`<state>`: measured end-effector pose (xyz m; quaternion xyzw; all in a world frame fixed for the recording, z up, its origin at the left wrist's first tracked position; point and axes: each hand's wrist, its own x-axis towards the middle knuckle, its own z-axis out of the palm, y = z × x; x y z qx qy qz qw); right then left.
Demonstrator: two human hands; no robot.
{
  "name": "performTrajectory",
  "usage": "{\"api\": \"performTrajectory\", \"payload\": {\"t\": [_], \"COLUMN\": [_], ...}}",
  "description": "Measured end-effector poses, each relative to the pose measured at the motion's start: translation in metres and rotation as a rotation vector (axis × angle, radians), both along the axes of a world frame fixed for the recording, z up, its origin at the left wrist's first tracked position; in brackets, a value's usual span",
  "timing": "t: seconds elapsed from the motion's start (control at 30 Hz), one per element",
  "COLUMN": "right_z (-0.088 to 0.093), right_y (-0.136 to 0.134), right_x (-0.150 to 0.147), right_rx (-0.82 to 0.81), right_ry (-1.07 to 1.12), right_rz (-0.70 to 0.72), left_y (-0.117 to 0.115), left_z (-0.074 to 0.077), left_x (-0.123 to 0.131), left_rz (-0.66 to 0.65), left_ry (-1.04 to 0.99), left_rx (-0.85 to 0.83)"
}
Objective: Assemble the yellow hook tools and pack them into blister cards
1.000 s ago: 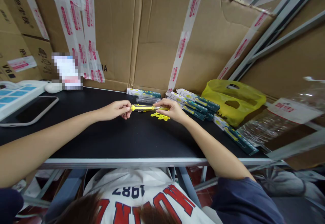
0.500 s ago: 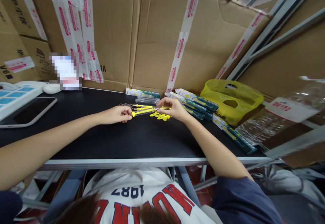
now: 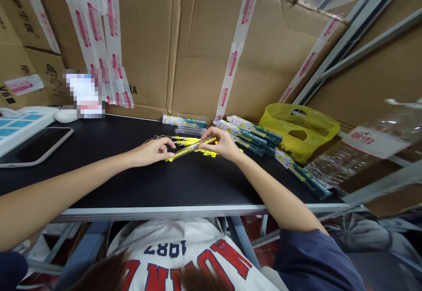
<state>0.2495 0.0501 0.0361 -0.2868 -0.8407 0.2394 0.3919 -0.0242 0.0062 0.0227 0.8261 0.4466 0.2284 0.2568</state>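
My right hand [image 3: 221, 143] pinches the upper right end of a slim clear tube with a yellow stick-like item [image 3: 187, 151] in it. The tube slants down to the left above the black table. Close to its lower left end is my left hand [image 3: 154, 151], with thumb and forefinger apart and the thumb tip at or against the yellow end. Behind the hands lie several similar yellow sticks with dark metal ends [image 3: 184, 141], partly hidden. Small yellow pieces [image 3: 211, 154] lie under the held tube. Farther back are several clear tubes [image 3: 194, 130].
Green and white slim boxes [image 3: 252, 138] lie in a pile at the right, with one box [image 3: 305, 174] nearer the edge. A yellow plastic bag [image 3: 305, 124] and a clear bottle-like container [image 3: 349, 159] stand beyond. At left lies a phone [image 3: 42, 147]. Cardboard [image 3: 201, 49] walls the back.
The tube has tilted more steeply, its left end lower. My left thumb and forefinger have parted from their pinch on the yellow end; my right hand keeps its hold.
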Motion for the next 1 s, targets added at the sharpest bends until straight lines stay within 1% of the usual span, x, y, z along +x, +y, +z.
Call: {"api": "performTrajectory", "payload": {"t": [0.1, 0.2, 0.3, 0.43, 0.5, 0.6, 0.67, 0.77, 0.87, 1.0], "right_z": [-0.003, -0.004, -0.005, -0.007, -0.007, -0.008, -0.007, -0.007, -0.007, -0.007], "right_y": [0.002, 0.004, 0.006, 0.009, 0.01, 0.011, 0.012, 0.012, 0.013, 0.015], "right_x": [-0.001, 0.0, 0.001, 0.002, 0.003, 0.004, 0.004, 0.004, 0.004, 0.006], "right_rx": [-0.036, -0.049, -0.048, -0.027, -0.024, -0.019, -0.01, -0.001, -0.016, -0.049], "right_ry": [0.02, 0.015, 0.003, -0.023, -0.035, -0.054, -0.07, -0.093, -0.106, -0.162], "right_rz": [0.017, 0.021, 0.019, 0.018, 0.02, 0.02, 0.018, 0.016, 0.013, 0.01], "left_y": [-0.001, -0.001, 0.0, 0.005, 0.007, 0.007, 0.006, 0.004, 0.004, 0.003], "left_z": [0.001, 0.005, 0.009, 0.01, 0.009, 0.01, 0.011, 0.014, 0.015, 0.016], "left_x": [0.0, -0.001, -0.006, -0.016, -0.019, -0.02, -0.02, -0.02, -0.02, -0.019], "left_rz": [0.047, 0.065, 0.023, -0.065, -0.083, -0.095, -0.07, -0.034, -0.085, -0.172], "left_ry": [0.08, 0.146, 0.23, 0.365, 0.379, 0.379, 0.39, 0.375, 0.359, 0.434], "left_rx": [0.012, -0.004, -0.013, 0.12, 0.172, 0.179, 0.192, 0.256, 0.305, 0.276]}}
